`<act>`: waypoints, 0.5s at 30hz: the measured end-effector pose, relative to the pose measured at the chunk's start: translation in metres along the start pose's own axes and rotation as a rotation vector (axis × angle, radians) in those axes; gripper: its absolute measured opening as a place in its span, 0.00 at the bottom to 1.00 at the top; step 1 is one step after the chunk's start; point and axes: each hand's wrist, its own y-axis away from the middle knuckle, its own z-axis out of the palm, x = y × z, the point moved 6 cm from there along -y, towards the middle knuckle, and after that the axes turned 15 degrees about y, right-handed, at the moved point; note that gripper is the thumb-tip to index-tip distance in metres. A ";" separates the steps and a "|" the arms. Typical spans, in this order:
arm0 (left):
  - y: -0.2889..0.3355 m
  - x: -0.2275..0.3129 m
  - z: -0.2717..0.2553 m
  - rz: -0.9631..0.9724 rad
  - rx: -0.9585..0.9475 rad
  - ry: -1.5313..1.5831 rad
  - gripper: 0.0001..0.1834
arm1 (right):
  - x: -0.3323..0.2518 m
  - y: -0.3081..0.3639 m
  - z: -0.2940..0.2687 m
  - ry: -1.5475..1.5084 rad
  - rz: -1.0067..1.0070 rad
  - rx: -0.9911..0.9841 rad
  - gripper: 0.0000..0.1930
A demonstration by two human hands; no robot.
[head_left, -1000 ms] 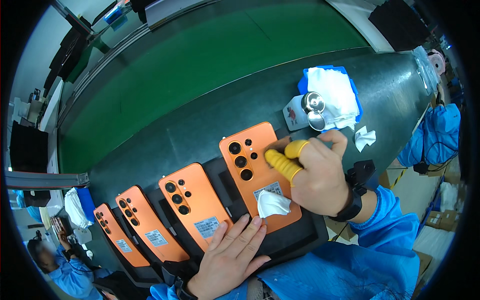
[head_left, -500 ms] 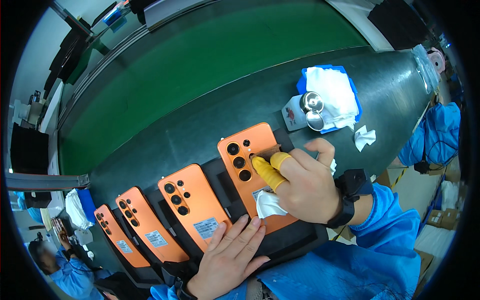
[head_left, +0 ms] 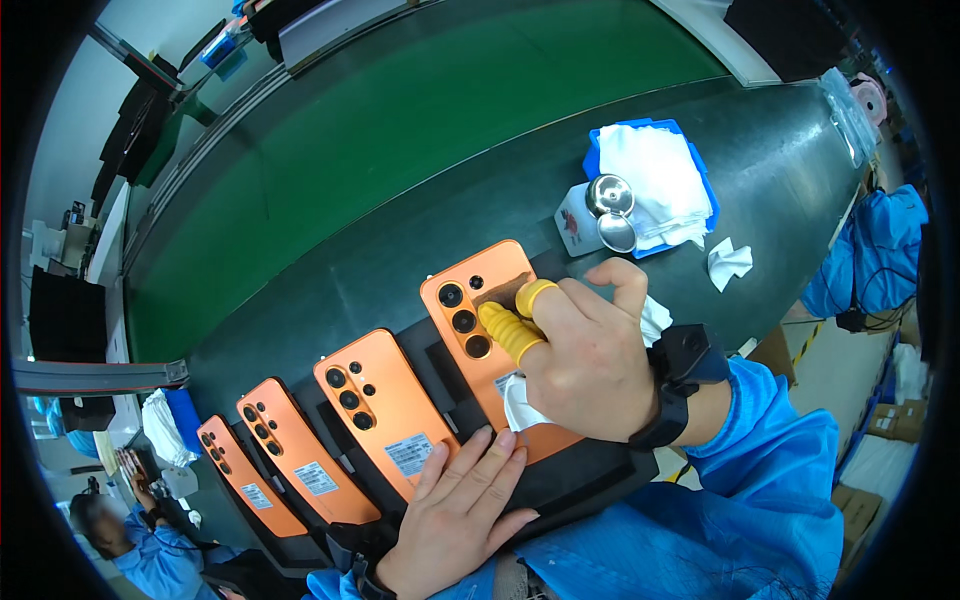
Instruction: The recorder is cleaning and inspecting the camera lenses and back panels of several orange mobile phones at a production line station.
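Observation:
Several orange phones lie back up in a slanting row on black trays, each with round black camera lenses and a white label. My right hand (head_left: 590,350) is over the rightmost phone (head_left: 500,260), yellow finger cots (head_left: 512,330) on two fingers. Its capped fingertips press beside the lenses, at a brownish patch (head_left: 505,290) I cannot identify. A white wipe (head_left: 522,405) shows from under that hand, gripped in it. My left hand (head_left: 455,520) lies flat, fingers outstretched, at the lower end of the neighbouring phone (head_left: 385,390) and the tray edge (head_left: 590,485).
Beyond my right hand, a blue bin (head_left: 712,190) holds stacked white wipes (head_left: 655,175). Beside it stands a dispenser bottle (head_left: 578,222) with its metal lid raised. One crumpled wipe (head_left: 729,263) lies on the dark green table (head_left: 400,265). A co-worker (head_left: 135,545) sits at the far left.
My right hand has shifted slightly left along the rightmost phone, its capped fingers closer to the lenses. My left hand stays in place. The whole view has moved a little.

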 end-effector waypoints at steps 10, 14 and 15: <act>0.002 -0.004 0.001 -0.024 0.024 0.118 0.35 | 0.009 0.007 -0.012 0.058 0.077 -0.037 0.03; 0.001 0.000 -0.003 0.004 -0.041 -0.001 0.35 | 0.013 0.004 -0.011 0.049 0.085 -0.058 0.04; 0.002 -0.003 -0.001 0.001 -0.044 -0.033 0.35 | 0.010 0.003 -0.007 0.010 0.050 -0.025 0.04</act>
